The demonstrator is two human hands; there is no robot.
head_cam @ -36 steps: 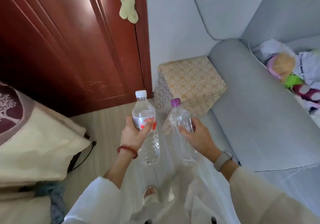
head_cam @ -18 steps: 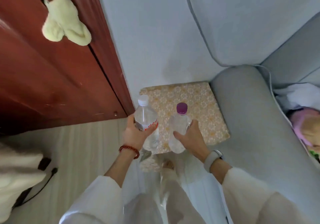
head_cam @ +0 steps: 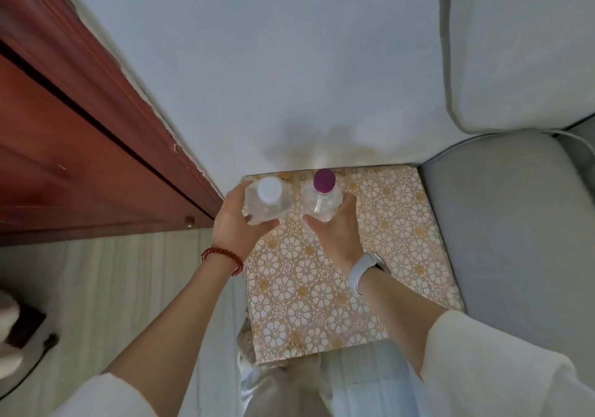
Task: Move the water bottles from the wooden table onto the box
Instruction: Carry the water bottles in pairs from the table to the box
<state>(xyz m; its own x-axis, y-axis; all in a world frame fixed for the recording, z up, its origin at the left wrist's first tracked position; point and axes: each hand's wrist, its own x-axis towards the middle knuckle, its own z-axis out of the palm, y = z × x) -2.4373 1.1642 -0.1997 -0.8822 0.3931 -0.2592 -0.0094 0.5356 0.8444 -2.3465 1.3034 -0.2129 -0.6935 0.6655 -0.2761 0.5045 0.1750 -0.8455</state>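
Gripping a white-capped bottle [head_cam: 269,202], the left hand [head_cam: 236,228] wraps it over the box [head_cam: 322,287]; just right, the right hand [head_cam: 336,233] clasps the purple-capped bottle [head_cam: 323,199]. Wall [head_cam: 257,62] beyond, sofa arm [head_cam: 499,223] rightward.

Bottle bases [head_cam: 257,220] hidden from above; contact with box [head_cam: 402,223] unclear.

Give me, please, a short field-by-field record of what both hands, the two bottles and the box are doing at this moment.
left hand: grips white-capped bottle
right hand: grips purple-capped bottle
bottles: upright, side by side, apart, over the box's far edge
box: floral-patterned top, between wooden door and grey sofa arm
contact with box: cannot tell from above
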